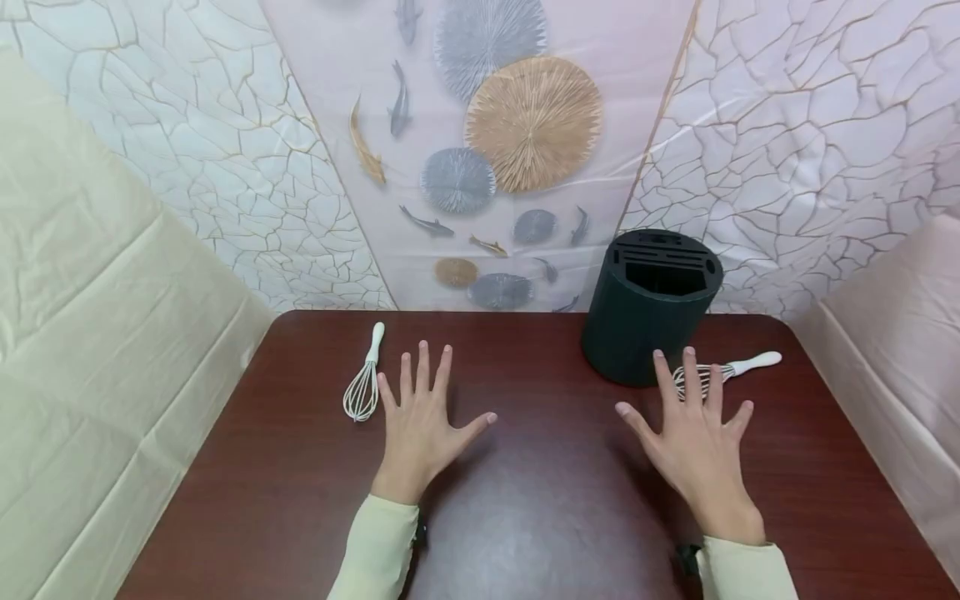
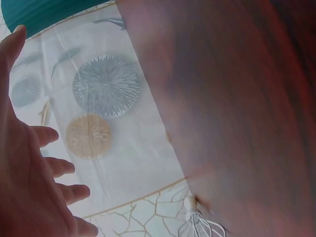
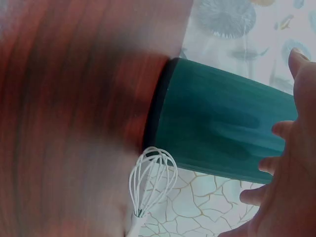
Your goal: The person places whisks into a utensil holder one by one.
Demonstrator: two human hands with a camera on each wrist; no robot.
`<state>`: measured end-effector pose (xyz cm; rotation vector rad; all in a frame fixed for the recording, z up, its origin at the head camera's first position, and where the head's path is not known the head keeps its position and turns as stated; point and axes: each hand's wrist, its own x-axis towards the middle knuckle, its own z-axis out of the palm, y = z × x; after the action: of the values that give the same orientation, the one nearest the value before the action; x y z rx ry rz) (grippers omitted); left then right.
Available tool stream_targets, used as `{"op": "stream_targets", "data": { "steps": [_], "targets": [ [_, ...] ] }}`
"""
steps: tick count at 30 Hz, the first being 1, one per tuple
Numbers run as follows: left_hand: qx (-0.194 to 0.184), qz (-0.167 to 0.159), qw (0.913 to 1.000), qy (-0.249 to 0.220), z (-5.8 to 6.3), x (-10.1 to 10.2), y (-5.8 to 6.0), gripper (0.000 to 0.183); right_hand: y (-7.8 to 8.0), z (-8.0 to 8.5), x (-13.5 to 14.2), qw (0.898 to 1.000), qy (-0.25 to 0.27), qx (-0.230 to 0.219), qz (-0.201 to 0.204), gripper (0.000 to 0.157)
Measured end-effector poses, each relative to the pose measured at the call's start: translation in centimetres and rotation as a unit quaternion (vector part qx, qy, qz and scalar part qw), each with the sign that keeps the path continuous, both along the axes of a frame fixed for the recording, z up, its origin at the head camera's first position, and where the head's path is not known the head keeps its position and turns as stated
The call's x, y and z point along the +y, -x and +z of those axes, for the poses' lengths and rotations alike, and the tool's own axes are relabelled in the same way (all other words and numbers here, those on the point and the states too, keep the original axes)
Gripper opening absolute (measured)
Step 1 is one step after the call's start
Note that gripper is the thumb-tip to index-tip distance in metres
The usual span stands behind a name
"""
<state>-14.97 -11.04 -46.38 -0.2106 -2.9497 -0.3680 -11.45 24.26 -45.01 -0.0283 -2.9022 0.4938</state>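
My left hand is spread over the table with its fingers straight and nothing in it. Just left of its fingertips lies a white whisk, handle pointing to the back; its wire end also shows low in the left wrist view. The right hand is likewise spread and holds nothing. Beyond its fingers stands a dark green utensil holder with slots and a wide opening in its top. A second white whisk lies beside the holder, its wires partly hidden behind the right fingers in the head view.
The dark red-brown table has rounded back corners. Behind it hangs a patterned cloth with fish and round leaf shapes. Pale fabric panels rise along the left and right sides.
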Motion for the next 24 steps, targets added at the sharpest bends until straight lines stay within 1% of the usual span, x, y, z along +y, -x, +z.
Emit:
{"op": "stream_targets", "data": {
  "steps": [2,6,11,15,17,19,24],
  "targets": [
    [-0.004,0.000,1.0000,-0.008,0.0,0.2,-0.1,0.119,0.0,0.2,0.3,1.000,0.002,0.002,-0.004,0.099],
    [-0.002,-0.005,0.9991,-0.043,0.2,0.7,-0.1,0.120,0.2,0.9,0.8,1.000,0.017,0.016,-0.011,0.102],
    [0.008,-0.016,0.9955,-0.093,0.7,1.5,0.1,0.118,0.4,2.0,1.5,0.997,0.051,0.053,-0.012,0.104],
    [0.012,-0.025,0.9913,-0.129,0.9,2.2,0.3,0.117,0.8,2.6,2.1,0.993,0.084,0.088,-0.010,0.103],
    [0.010,-0.032,0.9870,-0.157,1.0,2.5,0.6,0.115,1.1,2.9,2.4,0.989,0.106,0.101,-0.009,0.102],
    [0.008,-0.041,0.9808,-0.191,1.1,2.8,0.9,0.113,1.6,3.4,2.7,0.985,0.134,0.108,-0.008,0.101],
    [-0.010,-0.056,0.9603,-0.273,1.4,3.8,2.0,0.103,3.0,4.5,3.4,0.975,0.199,0.104,0.003,0.100]
  ]
}}
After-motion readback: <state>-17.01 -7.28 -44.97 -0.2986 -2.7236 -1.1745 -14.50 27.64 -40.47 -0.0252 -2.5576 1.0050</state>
